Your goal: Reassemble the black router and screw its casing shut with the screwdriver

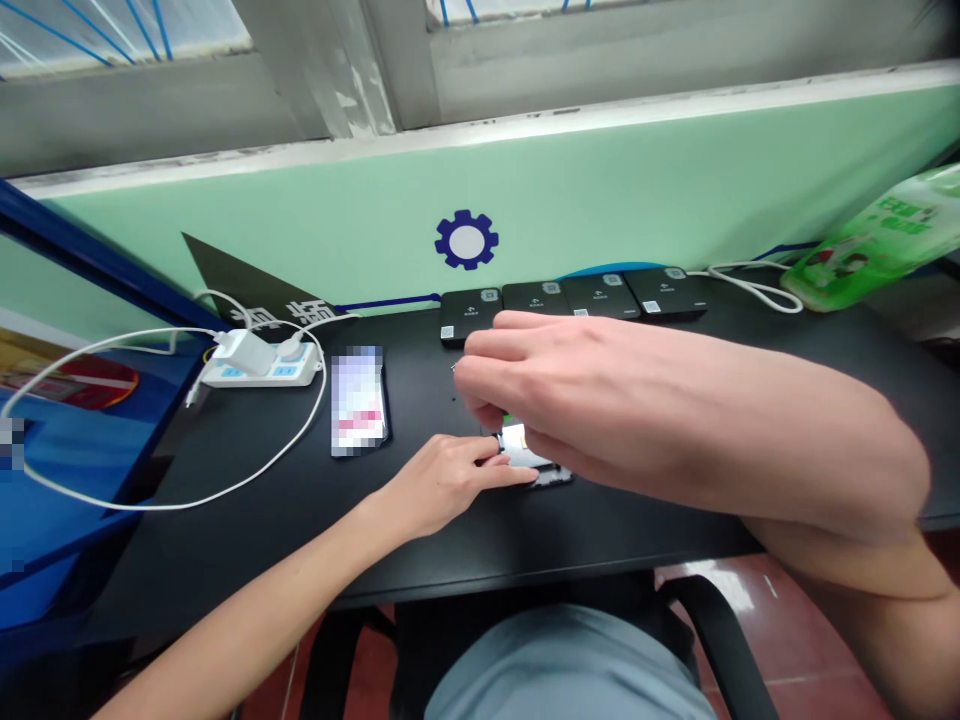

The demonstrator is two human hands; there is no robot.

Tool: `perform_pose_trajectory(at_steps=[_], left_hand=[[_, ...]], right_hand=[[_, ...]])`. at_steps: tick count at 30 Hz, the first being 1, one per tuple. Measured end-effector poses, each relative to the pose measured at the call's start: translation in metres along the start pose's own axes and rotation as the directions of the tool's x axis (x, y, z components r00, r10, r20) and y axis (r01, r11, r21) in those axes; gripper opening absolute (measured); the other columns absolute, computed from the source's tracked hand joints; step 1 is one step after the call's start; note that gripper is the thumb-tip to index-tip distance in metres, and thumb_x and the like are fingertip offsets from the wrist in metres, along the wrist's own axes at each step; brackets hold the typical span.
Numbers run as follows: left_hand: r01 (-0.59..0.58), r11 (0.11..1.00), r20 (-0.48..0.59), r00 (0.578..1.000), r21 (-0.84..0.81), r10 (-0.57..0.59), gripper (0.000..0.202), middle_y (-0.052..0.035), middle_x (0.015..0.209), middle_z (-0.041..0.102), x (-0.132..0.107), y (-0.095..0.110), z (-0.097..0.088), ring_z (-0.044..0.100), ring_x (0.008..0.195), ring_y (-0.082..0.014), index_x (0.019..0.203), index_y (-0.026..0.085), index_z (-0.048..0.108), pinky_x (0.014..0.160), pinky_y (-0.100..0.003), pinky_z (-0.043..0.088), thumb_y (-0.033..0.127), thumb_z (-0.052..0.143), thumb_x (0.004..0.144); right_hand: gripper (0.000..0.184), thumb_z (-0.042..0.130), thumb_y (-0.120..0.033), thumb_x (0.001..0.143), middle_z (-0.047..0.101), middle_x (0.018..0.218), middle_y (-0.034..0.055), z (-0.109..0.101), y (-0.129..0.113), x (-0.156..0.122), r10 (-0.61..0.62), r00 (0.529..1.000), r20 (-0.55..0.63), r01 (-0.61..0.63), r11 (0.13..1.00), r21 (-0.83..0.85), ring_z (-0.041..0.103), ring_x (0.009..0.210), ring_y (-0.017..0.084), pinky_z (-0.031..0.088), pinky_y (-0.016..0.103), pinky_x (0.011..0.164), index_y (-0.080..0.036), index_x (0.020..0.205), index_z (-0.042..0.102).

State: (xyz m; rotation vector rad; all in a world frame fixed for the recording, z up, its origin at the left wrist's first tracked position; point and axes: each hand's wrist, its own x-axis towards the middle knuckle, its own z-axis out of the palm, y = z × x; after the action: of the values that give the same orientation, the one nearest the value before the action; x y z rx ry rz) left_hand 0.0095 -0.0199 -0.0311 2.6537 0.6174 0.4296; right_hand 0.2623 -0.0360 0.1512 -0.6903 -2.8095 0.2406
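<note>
- a white power strip [259, 370] lay on the black desk [225, 440], a charger [244, 352] plugged into it
- a white cable [176, 505] looped across the desk
- a phone [358, 400], its screen blurred, lay near the strip
- four black devices [574, 297] sat in a row by the green wall [600, 170]
- a blue gear emblem [466, 240] marked the wall
- a green plastic bag [874, 235] lay at the far right
- a chair arm [720, 640] showed below the desk

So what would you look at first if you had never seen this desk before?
You would probably spot the two bare hands first, in the middle of the black desk: the right hand and left hand meet at a small white-and-green piece. Behind them, four flat black devices sit in a row below a blue gear sign on the mint green wall. A white power strip sits toward the left.
</note>
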Motion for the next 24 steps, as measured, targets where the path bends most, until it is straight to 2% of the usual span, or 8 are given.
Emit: perform_pose_trajectory(at_steps=[4,10,16,21,24], left_hand=[[0.010,1.000,0.001,1.000,-0.025,-0.009,0.036,-0.0003,0.088,0.069,0.0002,0.0009,0.0002,0.062,0.074,-0.0120,0.131,0.032,0.079,0.070,-0.022,0.052,0.023,0.048,0.116],[-0.007,1.000,0.010,1.000,0.020,0.006,0.039,-0.0010,0.091,0.070,0.0014,0.0030,-0.0024,0.064,0.077,-0.0126,0.133,0.034,0.079,0.073,-0.022,0.054,0.021,0.047,0.116],[-0.088,0.992,-0.019,0.996,0.091,0.090,0.042,-0.0008,0.090,0.069,0.0015,0.0024,-0.0034,0.065,0.077,-0.0114,0.141,0.037,0.075,0.075,-0.021,0.055,0.020,0.044,0.117],[-0.072,0.992,-0.010,0.997,0.101,0.074,0.043,-0.0005,0.092,0.070,0.0009,0.0018,-0.0015,0.064,0.075,-0.0107,0.141,0.038,0.074,0.074,-0.020,0.054,0.019,0.045,0.117],[-0.089,0.992,-0.025,0.996,0.093,0.091,0.043,-0.0011,0.093,0.071,0.0005,0.0005,0.0002,0.065,0.075,-0.0108,0.142,0.037,0.074,0.074,-0.021,0.055,0.018,0.046,0.116]], right_hand=[[0.020,0.048,-0.001,0.099,0.054,0.099,0.0015,-0.0005,0.0012,0.0003,0.024,0.999,0.031,-0.024,1.000,-0.019,0.045,0.086,0.015,0.036,0.032,0.081,-0.019,0.093,0.050],[0.017,0.051,-0.004,0.103,0.054,0.102,0.0016,-0.0018,0.0009,-0.0009,0.043,0.998,0.051,-0.043,0.999,-0.014,0.045,0.086,0.015,0.036,0.032,0.078,-0.019,0.093,0.051],[0.012,0.054,-0.009,0.104,0.056,0.105,0.0036,0.0008,-0.0003,-0.0037,0.049,0.999,0.003,-0.049,0.998,-0.039,0.048,0.090,0.016,0.036,0.033,0.079,-0.019,0.099,0.051],[0.016,0.052,-0.005,0.103,0.057,0.101,0.0016,0.0046,-0.0005,-0.0050,0.052,0.999,-0.010,-0.053,0.997,-0.063,0.048,0.085,0.015,0.035,0.034,0.076,-0.020,0.099,0.051],[0.018,0.054,-0.002,0.100,0.058,0.099,0.0015,0.0081,-0.0012,-0.0036,0.076,0.996,-0.039,-0.081,0.987,-0.138,0.047,0.080,0.016,0.033,0.035,0.072,-0.020,0.099,0.051]])
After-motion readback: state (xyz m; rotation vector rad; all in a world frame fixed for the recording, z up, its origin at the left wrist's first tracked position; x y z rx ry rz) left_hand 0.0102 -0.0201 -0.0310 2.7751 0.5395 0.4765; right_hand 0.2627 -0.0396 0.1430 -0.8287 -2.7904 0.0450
